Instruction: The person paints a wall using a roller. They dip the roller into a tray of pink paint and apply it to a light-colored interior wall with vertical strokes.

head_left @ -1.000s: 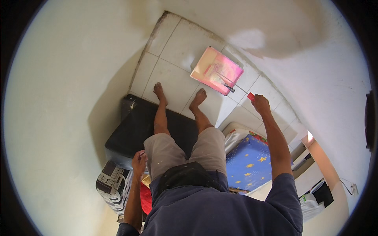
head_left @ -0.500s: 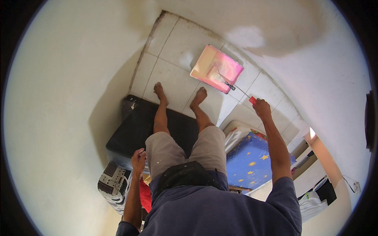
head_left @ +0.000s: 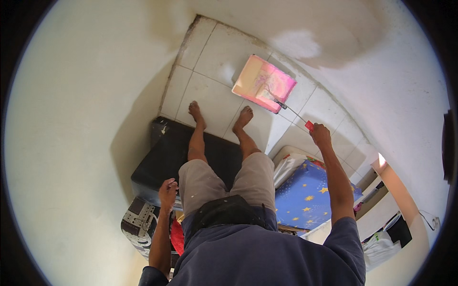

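My right hand (head_left: 321,136) is closed around the red handle of a paint roller (head_left: 296,114), held out to the right. The roller's metal rod runs down to its head, which rests in a shallow paint tray (head_left: 245,83) on the floor. The tray is coated in cream and pink paint. My left hand (head_left: 168,193) hangs by my left thigh with loosely curled fingers, its fingertips apart and nothing visible in it. Nearest to it are my beige shorts (head_left: 202,183) and a black box-like piece of furniture (head_left: 160,159).
Pale walls (head_left: 71,119) meet the tiled floor (head_left: 202,88) in a corner ahead. My bare feet stand between the black furniture and the tray. At the right lies a blue star-patterned mattress (head_left: 305,195). An electronic device with a patterned cover (head_left: 139,221) is at the lower left.
The roller head has shifted slightly within the tray, and my right hand has moved a little down and right with the handle. My left hand stays by my thigh.
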